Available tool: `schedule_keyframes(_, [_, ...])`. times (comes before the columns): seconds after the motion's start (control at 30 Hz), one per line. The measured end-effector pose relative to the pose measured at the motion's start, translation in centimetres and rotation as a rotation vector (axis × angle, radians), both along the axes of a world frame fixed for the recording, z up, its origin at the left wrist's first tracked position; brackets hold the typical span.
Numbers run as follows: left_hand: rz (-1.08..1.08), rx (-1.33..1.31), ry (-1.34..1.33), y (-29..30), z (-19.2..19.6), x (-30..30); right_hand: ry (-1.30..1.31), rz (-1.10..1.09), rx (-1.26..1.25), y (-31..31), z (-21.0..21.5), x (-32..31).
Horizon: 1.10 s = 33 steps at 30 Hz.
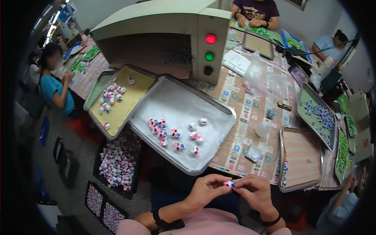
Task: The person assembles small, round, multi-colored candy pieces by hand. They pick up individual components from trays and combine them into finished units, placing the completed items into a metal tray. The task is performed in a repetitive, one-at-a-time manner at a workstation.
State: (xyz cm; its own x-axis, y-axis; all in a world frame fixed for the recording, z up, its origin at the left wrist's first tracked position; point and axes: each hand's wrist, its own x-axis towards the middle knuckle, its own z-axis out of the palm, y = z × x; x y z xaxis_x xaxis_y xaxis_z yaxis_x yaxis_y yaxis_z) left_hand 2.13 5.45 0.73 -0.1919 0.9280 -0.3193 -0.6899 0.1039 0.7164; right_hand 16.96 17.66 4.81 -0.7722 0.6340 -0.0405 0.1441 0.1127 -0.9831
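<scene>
Close to my body, my left hand [205,192] pinches a small white, pink and blue figurine [228,184] between thumb and fingertips. My right hand [256,192] grips the figurine's other side, so the two hands meet around it. Beyond them lies a metal tray [156,105] lined with white, bearing several similar figurines [160,132], some in a cluster and some apart. A second tray, lined in yellow [117,107], rests against its left side and carries more of these small pieces [111,95].
Behind the trays stands a large box-shaped machine [156,51] with red and green lights. Below left, a black crate [117,160] is heaped with pieces. On the right are a brown-lined tray [301,158], a tray of blue pieces [318,117] and a plastic bag [256,72]. Other people work around.
</scene>
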Motion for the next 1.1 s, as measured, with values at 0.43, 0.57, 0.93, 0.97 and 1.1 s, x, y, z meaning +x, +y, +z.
schedule_keyframes(0.43, [0.334,-0.108,1.711,-2.4,2.1,-11.1,-0.034,-0.167,0.320,0.7,0.8,1.8])
schedule_keyframes(0.57, [0.265,-0.145,1.796,-2.4,1.1,-12.4,-0.054,-0.206,0.244,0.5,0.4,2.4])
schedule_keyframes(0.93, [0.175,-0.078,1.916,1.1,1.6,-9.7,-0.079,-0.366,0.234,1.7,0.2,4.3])
schedule_keyframes(0.97, [0.148,-0.060,1.950,1.6,1.2,-9.4,-0.108,-0.382,0.340,2.5,0.6,4.9])
schedule_keyframes(1.1, [0.139,-0.044,1.975,1.9,0.7,-9.0,-0.252,-0.569,0.621,6.0,0.9,7.7])
